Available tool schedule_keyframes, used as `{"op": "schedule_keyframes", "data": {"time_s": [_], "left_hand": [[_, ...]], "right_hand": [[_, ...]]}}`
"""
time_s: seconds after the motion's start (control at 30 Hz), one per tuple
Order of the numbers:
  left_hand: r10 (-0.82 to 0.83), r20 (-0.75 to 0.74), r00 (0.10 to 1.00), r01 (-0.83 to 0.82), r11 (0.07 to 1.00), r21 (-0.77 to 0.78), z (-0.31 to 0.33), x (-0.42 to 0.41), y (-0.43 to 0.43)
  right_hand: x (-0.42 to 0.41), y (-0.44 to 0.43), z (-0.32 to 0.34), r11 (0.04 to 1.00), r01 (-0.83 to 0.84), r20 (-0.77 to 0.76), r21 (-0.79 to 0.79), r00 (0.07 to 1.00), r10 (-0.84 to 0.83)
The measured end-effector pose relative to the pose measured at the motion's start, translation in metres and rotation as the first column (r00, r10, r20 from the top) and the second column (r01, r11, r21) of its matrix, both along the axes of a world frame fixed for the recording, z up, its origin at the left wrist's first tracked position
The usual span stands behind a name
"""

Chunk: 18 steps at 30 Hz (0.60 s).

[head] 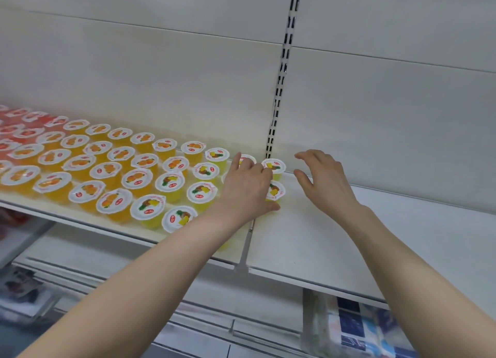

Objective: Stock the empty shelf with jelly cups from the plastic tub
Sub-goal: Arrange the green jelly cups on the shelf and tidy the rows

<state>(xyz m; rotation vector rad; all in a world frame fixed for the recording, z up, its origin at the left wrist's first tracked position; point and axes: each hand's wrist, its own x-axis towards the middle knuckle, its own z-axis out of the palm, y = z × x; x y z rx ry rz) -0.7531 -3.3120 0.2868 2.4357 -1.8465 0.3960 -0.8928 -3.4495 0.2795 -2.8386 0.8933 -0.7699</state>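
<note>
Rows of sealed jelly cups (112, 169) fill the left part of the white shelf (308, 236): orange ones in the middle, red ones at the far left, and yellow pineapple ones (177, 218) at the right end. My left hand (247, 188) lies over the rightmost yellow cups. Its fingertips rest on the back-row cups, and one yellow cup (276, 189) sits between its thumb and forefinger. My right hand (324, 180) hovers just right of these cups with its fingers spread, holding nothing. The plastic tub is out of view.
The white back panel carries a slotted upright (281, 70) behind the cups. A joint (245, 247) divides the shelf boards under my left wrist. Lower shelves (241, 304) hold blue packaged goods (359, 328) at the right and blurred packets (21, 288) at the left.
</note>
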Motion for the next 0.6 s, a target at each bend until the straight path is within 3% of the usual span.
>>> {"op": "schedule_keyframes", "data": {"time_s": [0.1, 0.3, 0.6], "left_hand": [[-0.008, -0.04, 0.999, 0.007, 1.0, -0.009, 0.004, 0.0, 0.006], [-0.018, -0.129, 0.991, -0.011, 0.976, -0.218, 0.022, 0.026, 0.04], [0.095, 0.06, 0.994, -0.06, 0.902, -0.427, 0.03, 0.095, 0.151]], "right_hand": [[0.0, 0.002, 0.005, 0.997, -0.031, -0.011, -0.063, 0.999, 0.031], [0.016, 0.022, 0.022, 0.965, -0.128, -0.057, -0.227, 0.991, 0.118], [0.085, 0.104, 0.041, 0.892, -0.295, -0.133, -0.343, 0.955, 0.264]]}}
